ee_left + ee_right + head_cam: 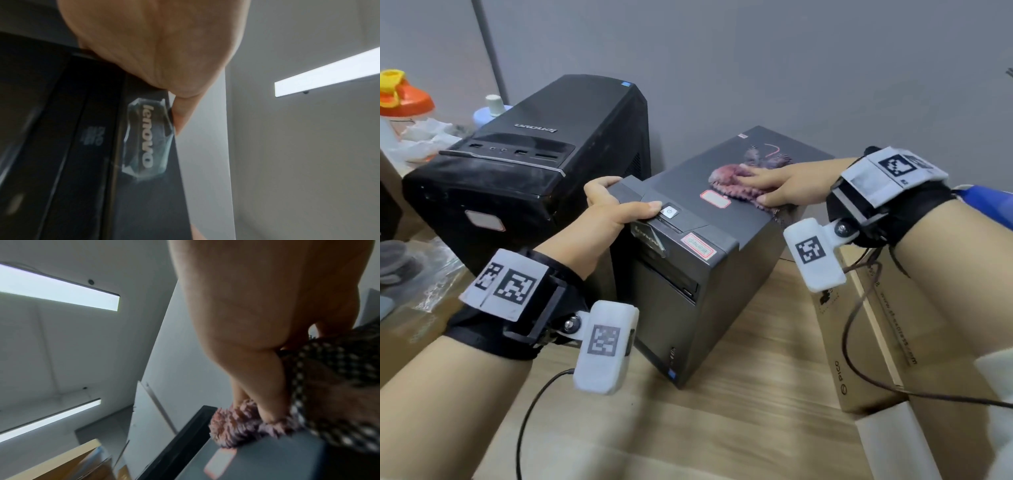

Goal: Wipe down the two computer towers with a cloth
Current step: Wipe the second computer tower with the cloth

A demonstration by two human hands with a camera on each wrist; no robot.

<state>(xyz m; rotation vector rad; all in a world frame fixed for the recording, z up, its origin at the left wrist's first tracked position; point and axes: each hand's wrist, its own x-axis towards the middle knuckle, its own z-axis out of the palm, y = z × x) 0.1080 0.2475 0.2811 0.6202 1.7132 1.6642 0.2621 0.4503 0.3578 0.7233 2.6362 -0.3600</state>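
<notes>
Two black computer towers stand on a wooden floor. The larger tower (pixel 544 164) is at the back left. The smaller tower (pixel 688 274) (pixel 102 146) is in the middle. My left hand (pixel 613 209) (pixel 156 48) grips its front top corner, thumb lying by the power button (pixel 670 212). A fuzzy pink and purple cloth (pixel 736 186) (pixel 246 423) lies on the smaller tower's top panel (pixel 277 459). My right hand (pixel 774 181) (pixel 257 321) presses flat on the cloth with straight fingers.
A cardboard box (pixel 876 342) stands right of the smaller tower. An orange-lidded bottle (pixel 404 99) and crumpled plastic sit at far left. A grey wall (pixel 756 68) runs behind the towers. Cables (pixel 530 411) trail from my wrist units over the floor.
</notes>
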